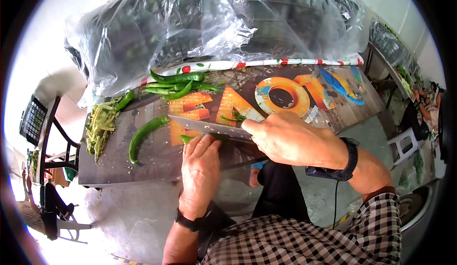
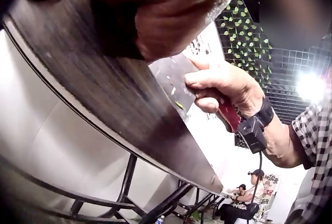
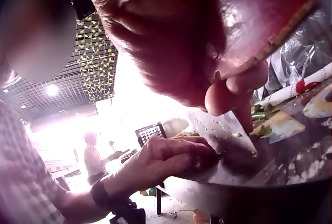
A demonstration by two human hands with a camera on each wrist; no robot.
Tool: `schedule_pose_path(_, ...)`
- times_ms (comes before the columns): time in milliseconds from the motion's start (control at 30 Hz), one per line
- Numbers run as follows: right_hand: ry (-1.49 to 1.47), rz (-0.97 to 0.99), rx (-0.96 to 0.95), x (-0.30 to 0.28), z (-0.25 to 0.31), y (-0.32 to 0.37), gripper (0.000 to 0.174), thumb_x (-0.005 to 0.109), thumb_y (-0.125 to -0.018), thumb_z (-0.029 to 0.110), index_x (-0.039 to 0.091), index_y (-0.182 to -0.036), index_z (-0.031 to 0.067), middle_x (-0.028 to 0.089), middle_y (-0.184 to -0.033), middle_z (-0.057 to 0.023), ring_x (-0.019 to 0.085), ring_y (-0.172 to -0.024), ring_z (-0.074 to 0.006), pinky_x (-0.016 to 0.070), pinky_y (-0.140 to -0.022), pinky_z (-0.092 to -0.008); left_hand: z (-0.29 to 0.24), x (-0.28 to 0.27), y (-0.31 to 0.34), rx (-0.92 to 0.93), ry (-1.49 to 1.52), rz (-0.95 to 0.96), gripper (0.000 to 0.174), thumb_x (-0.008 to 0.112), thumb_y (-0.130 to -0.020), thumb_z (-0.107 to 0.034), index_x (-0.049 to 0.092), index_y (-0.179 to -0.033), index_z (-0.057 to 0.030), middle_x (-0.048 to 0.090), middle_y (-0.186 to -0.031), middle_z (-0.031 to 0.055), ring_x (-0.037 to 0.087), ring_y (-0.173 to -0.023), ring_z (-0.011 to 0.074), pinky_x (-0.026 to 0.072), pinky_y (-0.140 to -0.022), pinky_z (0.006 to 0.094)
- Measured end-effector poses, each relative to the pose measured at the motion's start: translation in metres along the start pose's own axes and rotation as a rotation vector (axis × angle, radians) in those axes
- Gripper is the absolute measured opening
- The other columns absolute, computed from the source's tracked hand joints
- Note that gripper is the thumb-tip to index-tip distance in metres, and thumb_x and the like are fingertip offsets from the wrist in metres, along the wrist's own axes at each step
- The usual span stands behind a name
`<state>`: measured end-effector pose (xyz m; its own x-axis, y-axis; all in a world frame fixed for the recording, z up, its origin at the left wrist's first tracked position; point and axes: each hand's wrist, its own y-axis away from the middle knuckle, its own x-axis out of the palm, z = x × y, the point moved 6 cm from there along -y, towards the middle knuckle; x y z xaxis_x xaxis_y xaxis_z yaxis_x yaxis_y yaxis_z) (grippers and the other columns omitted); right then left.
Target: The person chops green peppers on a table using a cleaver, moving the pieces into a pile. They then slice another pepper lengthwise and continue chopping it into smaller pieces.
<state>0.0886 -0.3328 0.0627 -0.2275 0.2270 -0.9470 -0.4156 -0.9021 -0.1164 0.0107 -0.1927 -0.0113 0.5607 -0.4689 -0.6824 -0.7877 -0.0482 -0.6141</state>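
My right hand [image 1: 300, 141] grips the reddish handle [image 2: 227, 114] of a broad-bladed kitchen knife [image 1: 204, 125]. Small green bits and moisture cling to the blade, which lies just beyond the left fingertips in the head view. At the table's near side, my left hand [image 1: 201, 170] holds a green chili pepper [image 1: 186, 139] down with bent fingers; only its tip shows, the rest being hidden beneath them. One long curved green chili [image 1: 144, 136] lies left of that hand. Small cut green pieces [image 1: 236, 116] sit behind the blade.
Several whole green chilies [image 1: 178, 82] are piled at the back of the table [image 1: 114, 170]. Pale green shredded scraps [image 1: 100, 124] heap at its left end. Clear plastic sheeting [image 1: 214, 22] covers a bulky thing behind. A white stool [image 1: 404, 146] stands at right; other people sit farther off.
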Motion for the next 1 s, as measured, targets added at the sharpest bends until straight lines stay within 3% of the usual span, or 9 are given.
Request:
schedule_pose_path(167,0.003,0.012,-0.076,0.011,0.007,-0.03,0.012,0.06,-0.083,0.007,0.056,-0.09,-0.0022,0.061,-0.063,-0.0185,0.065,-0.062,-0.0363,0.0488,-0.055,-0.0451,0.001,0.002,-0.001,-0.027,-0.019,-0.007,0.026,0.061,-0.075,0.003,0.068,-0.101,0.0018,0.065,-0.108,0.0128,0.058,-0.106,0.0326,0.0459,-0.096,0.042)
schedule_pose_path(267,-0.002,-0.106,-0.178,0.018,0.012,-0.05,0.012,0.061,-0.083,0.007,0.056,-0.091,-0.0011,0.062,-0.065,-0.0173,0.066,-0.063,-0.0344,0.0493,-0.055,-0.0438,0.003,0.004,0.0,-0.023,-0.004,-0.018,0.026,0.061,-0.076,0.002,0.067,-0.1,0.0017,0.065,-0.107,0.0129,0.058,-0.107,0.0328,0.046,-0.096,0.0419)
schedule_pose_path(400,0.019,-0.096,-0.164,0.017,0.009,-0.041,0.011,0.06,-0.084,0.006,0.057,-0.092,0.0002,0.061,-0.063,-0.0169,0.065,-0.06,-0.0337,0.0491,-0.052,-0.0416,0.005,0.005,0.003,-0.025,0.005,-0.038,0.025,0.062,-0.076,0.002,0.066,-0.1,0.0019,0.064,-0.107,0.0134,0.058,-0.106,0.0331,0.0462,-0.095,0.0422)
schedule_pose_path(500,0.0,-0.036,-0.029,0.013,-0.009,-0.022,0.016,0.062,-0.085,0.008,0.051,-0.095,0.0005,0.055,-0.058,-0.0168,0.06,-0.055,-0.0367,0.0436,-0.049,-0.0457,0.0,0.0,0.001,-0.007,-0.024,-0.073,0.024,0.062,-0.077,0.004,0.066,-0.1,0.002,0.063,-0.105,0.015,0.059,-0.102,0.0348,0.0484,-0.09,0.0425)
schedule_pose_path(600,0.085,-0.067,0.016,0.01,-0.024,-0.009,0.015,0.061,-0.086,0.007,0.051,-0.094,-0.0003,0.056,-0.057,-0.0175,0.06,-0.055,-0.0365,0.0445,-0.05,-0.0458,-0.002,-0.002,0.001,0.003,-0.021,-0.075,0.024,0.061,-0.078,0.005,0.067,-0.101,0.0021,0.063,-0.104,0.0156,0.06,-0.1,0.0354,0.0493,-0.088,0.0425)
schedule_pose_path(800,-0.028,-0.104,-0.005,-0.006,-0.001,-0.001,0.008,0.057,-0.085,0.004,0.056,-0.089,-0.0032,0.059,-0.059,-0.0201,0.062,-0.056,-0.0372,0.0472,-0.05,-0.0455,0.0,0.0,0.002,-0.007,-0.015,-0.078,0.023,0.061,-0.077,0.005,0.067,-0.099,0.003,0.064,-0.105,0.0158,0.06,-0.101,0.0352,0.0496,-0.089,0.0419)
schedule_pose_path(1000,0.013,-0.005,0.002,0.008,0.001,-0.007,0.009,0.057,-0.085,0.005,0.056,-0.09,-0.0018,0.059,-0.06,-0.0203,0.063,-0.059,-0.0391,0.048,-0.053,-0.0484,0.002,0.001,0.003,-0.017,-0.029,-0.064,0.027,0.06,-0.075,0.006,0.068,-0.1,0.0032,0.065,-0.108,0.0164,0.06,-0.103,0.0357,0.0497,-0.091,0.0415)
